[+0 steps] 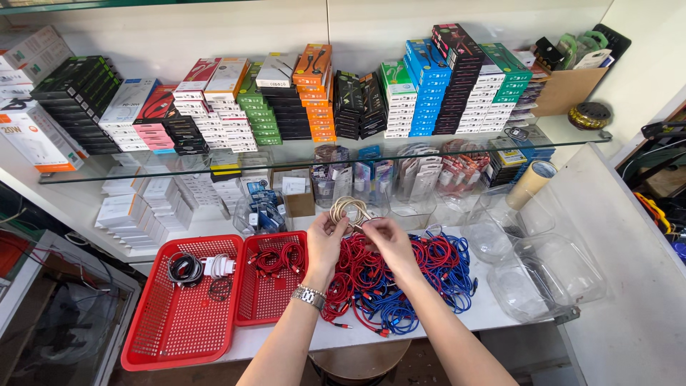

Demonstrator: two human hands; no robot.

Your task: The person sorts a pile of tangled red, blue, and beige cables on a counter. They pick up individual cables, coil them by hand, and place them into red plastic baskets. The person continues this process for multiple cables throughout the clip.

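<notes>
Red baskets (179, 336) are sitting lower left; a red-and-blue cable pile (400, 286) is lying at centre. Above it, left hand (325, 239) and right hand (382, 239) are pinching a beige coil (349, 209), its loops standing upright, facing the camera. Loosened fingers could let it unwind into the pile.

White counter (493, 314) with two red baskets (179, 322), red-and-blue cable heap (400, 286), clear tubs (550, 279).

Both forearms reach forward and converge at chest height. The left hand (325, 239), a metal watch on its wrist, is raised with fingers pinched. The right hand (384, 241) meets it, fingertips curled inward.
</notes>
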